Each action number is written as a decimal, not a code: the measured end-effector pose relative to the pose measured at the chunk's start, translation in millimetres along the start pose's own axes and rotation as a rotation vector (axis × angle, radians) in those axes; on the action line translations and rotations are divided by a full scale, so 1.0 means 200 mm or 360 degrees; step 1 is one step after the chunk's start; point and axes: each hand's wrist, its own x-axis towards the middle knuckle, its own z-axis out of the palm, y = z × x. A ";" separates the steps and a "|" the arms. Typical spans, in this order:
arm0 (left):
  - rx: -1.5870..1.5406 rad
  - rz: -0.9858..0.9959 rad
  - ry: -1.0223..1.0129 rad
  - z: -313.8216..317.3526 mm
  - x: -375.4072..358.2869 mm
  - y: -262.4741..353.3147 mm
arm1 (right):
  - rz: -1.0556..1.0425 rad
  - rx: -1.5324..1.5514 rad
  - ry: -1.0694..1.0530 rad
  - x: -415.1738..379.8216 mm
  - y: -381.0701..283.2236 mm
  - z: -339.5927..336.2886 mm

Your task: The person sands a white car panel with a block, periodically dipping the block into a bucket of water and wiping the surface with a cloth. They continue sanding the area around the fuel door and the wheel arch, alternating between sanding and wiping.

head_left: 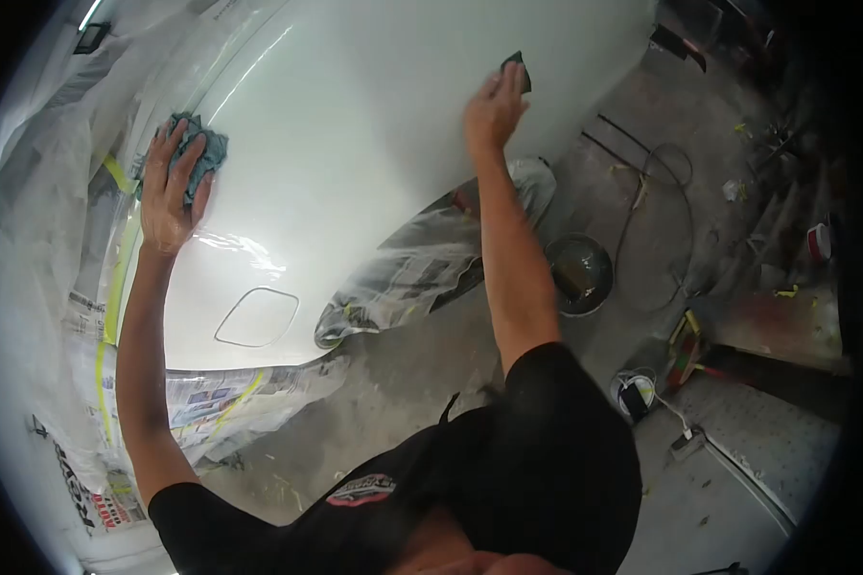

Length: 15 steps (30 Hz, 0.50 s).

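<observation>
A white car body panel (326,172) with a rounded fuel door (257,316) fills the upper middle of the head view. My left hand (168,201) lies on the panel's left side, its fingers over a crumpled blue-green cloth (208,158), holding it against the surface. Farther up and to the right, my right hand (492,115) pinches a small dark sheet (522,73) that looks like sandpaper, flat on the panel. Part of this sheet is hidden under the fingers.
Plastic film (48,220) and yellow tape (115,278) border the panel's left side. Newspaper and film wrap the wheel area (412,278). On the floor are a dark bucket (578,275), a looped hose (688,230) and a white coiled cord (635,393). A cluttered bench (772,321) stands at right.
</observation>
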 end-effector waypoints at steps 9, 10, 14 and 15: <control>0.0094 -0.0030 -0.0001 0.02 -0.02 -0.01 | -0.0795 -0.0051 -0.0073 -0.61 -0.18 0.16; 0.0016 -0.0014 0.0047 0.03 -0.02 -0.02 | -0.0518 -0.0063 0.0103 -0.37 -0.07 0.13; 0.0029 -0.0034 0.0004 0.03 -0.02 -0.02 | 0.0114 -0.0102 0.0088 -0.02 -0.01 0.04; 0.0038 -0.0046 -0.0004 0.03 -0.02 -0.02 | -0.0119 0.0006 0.0032 -0.16 -0.14 0.06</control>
